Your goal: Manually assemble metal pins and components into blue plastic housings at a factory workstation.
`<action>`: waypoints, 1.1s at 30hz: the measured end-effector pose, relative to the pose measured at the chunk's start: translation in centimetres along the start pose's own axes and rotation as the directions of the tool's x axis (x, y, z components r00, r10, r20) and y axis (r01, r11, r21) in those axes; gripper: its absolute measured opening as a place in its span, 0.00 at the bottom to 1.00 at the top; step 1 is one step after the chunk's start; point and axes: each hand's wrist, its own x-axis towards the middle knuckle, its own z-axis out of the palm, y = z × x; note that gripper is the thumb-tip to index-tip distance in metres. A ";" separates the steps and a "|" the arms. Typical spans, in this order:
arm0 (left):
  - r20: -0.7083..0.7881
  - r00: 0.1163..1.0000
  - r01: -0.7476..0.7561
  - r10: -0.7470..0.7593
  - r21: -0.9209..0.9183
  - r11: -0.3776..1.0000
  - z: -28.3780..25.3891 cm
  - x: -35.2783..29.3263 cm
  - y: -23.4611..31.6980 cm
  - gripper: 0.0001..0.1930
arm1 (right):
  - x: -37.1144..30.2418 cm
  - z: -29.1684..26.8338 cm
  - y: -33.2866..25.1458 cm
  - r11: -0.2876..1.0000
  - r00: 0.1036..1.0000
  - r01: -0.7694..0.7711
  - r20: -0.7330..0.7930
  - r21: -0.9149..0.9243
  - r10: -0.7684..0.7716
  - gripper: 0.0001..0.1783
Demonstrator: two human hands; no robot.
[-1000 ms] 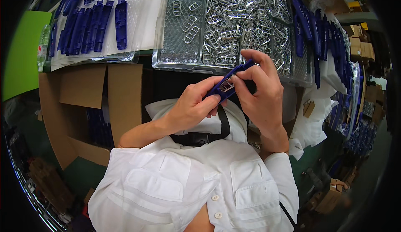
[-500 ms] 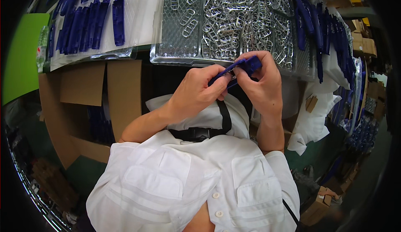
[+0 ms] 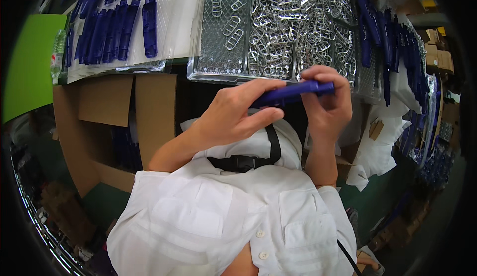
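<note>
Shows, far left, a clear bottle [image 3: 57,52] with a small label, too tiny to read. At centre, shows the left hand [image 3: 226,112] with grip clasping the left end of a long blue part [image 3: 285,95] between fingers and thumb. Lies between both hands, with long axis running left to right, tilting slightly upward. Then, equally near, the right hand [image 3: 328,109], with grip pinching the right end, beside a clear tray [image 3: 216,61] of metal loops [image 3: 276,27].

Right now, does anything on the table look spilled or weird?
I see nothing spilled or broken. Slightly odd: a few shiny, oblong metal clips lie scattered in the clear plastic tray's left side, while most are heaped in a tangle further right.
</note>
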 end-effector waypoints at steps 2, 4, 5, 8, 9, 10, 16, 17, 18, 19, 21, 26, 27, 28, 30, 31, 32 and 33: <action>0.102 0.993 0.067 -0.063 -0.039 0.997 -1.6 -0.7 1.3 0.23 | -0.4 -0.4 -0.4 0.997 0.997 0.071 -0.020 -0.021 -0.072 0.24; 0.075 0.997 -0.023 0.019 0.046 0.999 -1.9 -1.2 1.8 0.25 | -0.8 -0.7 -0.6 0.984 0.986 0.166 -0.018 -0.068 -0.167 0.23; 0.074 0.997 -0.031 0.027 0.052 0.998 -2.0 -1.0 1.9 0.25 | -0.7 -1.1 -0.8 0.982 0.984 0.176 -0.019 -0.066 -0.177 0.23; -0.078 0.979 -0.171 0.190 0.197 0.965 -1.8 -0.8 2.2 0.33 | -0.5 -2.1 -1.5 0.921 0.963 0.268 0.119 -0.285 -0.243 0.20; -0.077 0.979 -0.173 0.191 0.196 0.965 -1.7 -0.7 2.3 0.33 | -0.5 -2.2 -1.4 0.920 0.963 0.268 0.118 -0.286 -0.243 0.20; -0.116 0.976 -0.160 0.183 0.183 0.970 -1.6 -0.5 2.3 0.32 | -0.5 -2.3 -1.2 0.922 0.964 0.262 0.114 -0.286 -0.239 0.20; -0.162 0.971 -0.149 0.175 0.163 0.975 -1.4 0.3 2.0 0.31 | 0.2 -2.2 -0.4 0.928 0.967 0.254 0.065 -0.273 -0.245 0.20; -0.167 0.972 -0.140 0.166 0.157 0.978 -1.5 0.4 2.0 0.31 | 0.2 -2.2 -0.3 0.939 0.972 0.233 0.080 -0.254 -0.219 0.20; -0.163 0.973 -0.139 0.166 0.162 0.977 -1.5 0.5 2.0 0.31 | 0.3 -2.2 -0.2 0.940 0.973 0.232 0.076 -0.251 -0.220 0.20; -0.165 0.974 -0.131 0.156 0.154 0.979 -1.5 0.6 2.0 0.30 | 0.3 -2.0 0.0 0.947 0.974 0.225 0.055 -0.229 -0.218 0.21; -0.163 0.974 -0.130 0.158 0.170 0.977 -1.9 1.1 1.9 0.30 | 0.6 -1.9 0.3 0.953 0.972 0.234 0.027 -0.192 -0.233 0.22; -0.305 0.937 -0.067 0.169 0.317 0.946 -8.4 8.7 1.5 0.23 | 0.3 -4.2 0.5 0.964 0.975 0.096 -0.172 -0.248 -0.141 0.22; -0.364 0.931 0.059 0.035 0.243 0.968 -10.2 11.5 0.8 0.22 | 0.1 -4.6 0.3 0.967 0.975 0.054 -0.196 -0.248 -0.105 0.21; -0.398 0.916 0.086 0.047 0.310 0.947 -12.4 14.9 -0.4 0.21 | 0.0 -5.0 0.3 0.968 0.973 0.070 -0.199 -0.240 -0.120 0.21; -0.434 0.881 0.047 0.192 0.482 0.875 -17.9 22.4 -3.7 0.22 | -0.1 -5.6 -0.1 0.962 0.975 0.013 -0.209 -0.274 -0.073 0.18; -0.409 0.893 0.067 0.190 0.538 0.841 -21.8 25.5 -5.9 0.25 | 0.1 -5.6 -0.2 0.962 0.976 0.023 -0.202 -0.271 -0.080 0.18; -0.397 0.882 0.045 0.253 0.607 0.794 -26.0 27.1 -8.9 0.22 | 0.3 -5.6 -0.2 0.962 0.979 0.004 -0.195 -0.273 -0.060 0.18; -0.442 0.888 0.180 0.125 0.585 0.790 -24.3 28.5 -5.9 0.25 | -0.2 -5.9 -0.3 0.948 0.968 -0.062 -0.250 -0.313 -0.020 0.18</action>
